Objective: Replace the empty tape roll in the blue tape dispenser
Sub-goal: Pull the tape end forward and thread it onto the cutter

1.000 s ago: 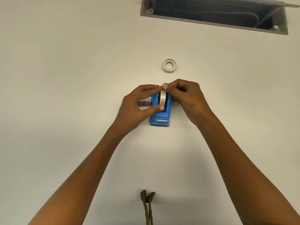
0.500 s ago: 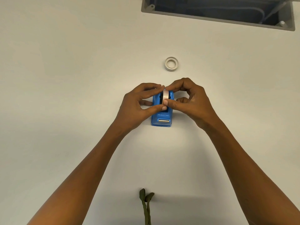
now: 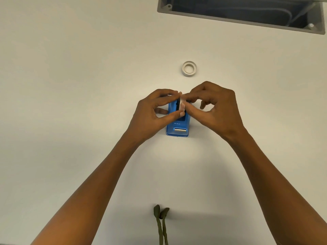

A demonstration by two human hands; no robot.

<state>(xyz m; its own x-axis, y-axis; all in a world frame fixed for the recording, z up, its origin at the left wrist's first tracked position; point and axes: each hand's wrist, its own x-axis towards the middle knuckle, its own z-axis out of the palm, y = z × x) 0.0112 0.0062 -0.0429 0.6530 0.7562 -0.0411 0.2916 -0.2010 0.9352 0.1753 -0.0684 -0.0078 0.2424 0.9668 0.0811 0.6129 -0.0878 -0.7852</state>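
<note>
The blue tape dispenser (image 3: 178,127) lies on the white table, its metal cutter at the near end. A tape roll (image 3: 181,105) stands on edge over the dispenser's slot. My left hand (image 3: 153,114) pinches the roll between thumb and forefinger. My right hand (image 3: 215,110) pinches it from the right with thumb and fingertips. My fingers hide most of the roll and the slot. A second white ring, a roll core (image 3: 189,68), lies flat on the table beyond the hands.
A grey-framed rectangular opening (image 3: 178,10) with cables inside is set into the table at the far right. Two dark green cord ends (image 3: 161,220) hang at the near edge. The white table (image 3: 70,85) stretches wide to the left.
My right hand's thumb has come around onto the near side of the roll and its fingers have shifted along the rim. The left hand keeps its pinch. The dispenser has not moved.
</note>
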